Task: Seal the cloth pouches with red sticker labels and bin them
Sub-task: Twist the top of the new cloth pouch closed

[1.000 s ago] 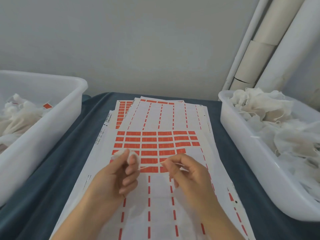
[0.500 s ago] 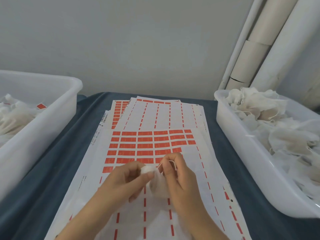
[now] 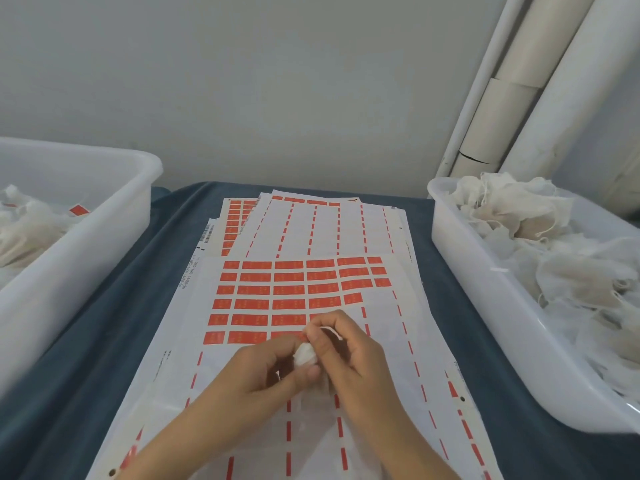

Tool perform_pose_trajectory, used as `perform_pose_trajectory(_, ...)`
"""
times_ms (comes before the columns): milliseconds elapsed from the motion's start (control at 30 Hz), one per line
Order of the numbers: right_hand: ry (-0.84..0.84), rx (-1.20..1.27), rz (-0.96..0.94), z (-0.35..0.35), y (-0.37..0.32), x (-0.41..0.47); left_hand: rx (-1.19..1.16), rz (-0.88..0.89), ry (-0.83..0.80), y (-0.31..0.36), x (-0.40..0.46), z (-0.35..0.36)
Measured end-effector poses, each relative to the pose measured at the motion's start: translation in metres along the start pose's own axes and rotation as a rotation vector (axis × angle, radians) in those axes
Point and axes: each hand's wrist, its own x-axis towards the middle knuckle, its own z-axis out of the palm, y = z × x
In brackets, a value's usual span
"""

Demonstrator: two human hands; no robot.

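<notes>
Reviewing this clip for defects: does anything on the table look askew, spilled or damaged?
Only the sticker sheets: the stack is fanned out unevenly, with lower sheets poking out at angles. Both bins stand upright, nothing has spilled, and both hands hold one pouch.

A small white cloth pouch, bunched, sits above the sheet of red sticker labels.

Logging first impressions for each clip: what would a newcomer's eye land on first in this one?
Probably the top sheet of red sticker labels at the centre of the dark blue table, its lower rows already peeled. Just below, the left hand and right hand pinch a small white cloth pouch between them. White bins flank the sheets: the right bin is heaped with pouches, the left bin holds fewer.
</notes>
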Motion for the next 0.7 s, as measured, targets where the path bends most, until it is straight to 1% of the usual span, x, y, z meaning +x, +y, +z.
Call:
perform_pose_trajectory(133,-0.075,0.279,0.129,-0.006,-0.006,0.002,-0.010,0.024,0.022,0.007,-0.003,0.000)
perform_pose_trajectory(200,-0.082,0.352,0.202,-0.008,-0.005,0.002,-0.016,0.024,0.031,0.010,-0.004,0.000)
perform_pose_trajectory(267,-0.096,0.305,0.209,-0.009,-0.005,0.002,-0.011,0.024,0.041,0.012,-0.005,0.000)
perform_pose_trajectory(333,-0.104,0.236,0.178,-0.011,-0.005,0.002,-0.009,0.027,0.053,0.014,-0.005,0.001)
perform_pose_trajectory(433,-0.061,0.182,0.126,-0.012,-0.004,0.002,-0.017,0.034,0.072,0.016,-0.006,0.001)
perform_pose_trajectory(533,-0.048,0.078,0.051,-0.011,-0.002,0.002,-0.063,0.033,0.077,0.016,-0.006,0.000)
perform_pose_trajectory(600,-0.076,0.037,0.008,-0.012,-0.002,0.003,-0.098,0.021,0.082,0.015,-0.005,-0.002)
perform_pose_trajectory(700,-0.147,0.000,0.006,-0.015,-0.005,0.004,-0.132,-0.002,0.095,0.011,-0.003,-0.004)
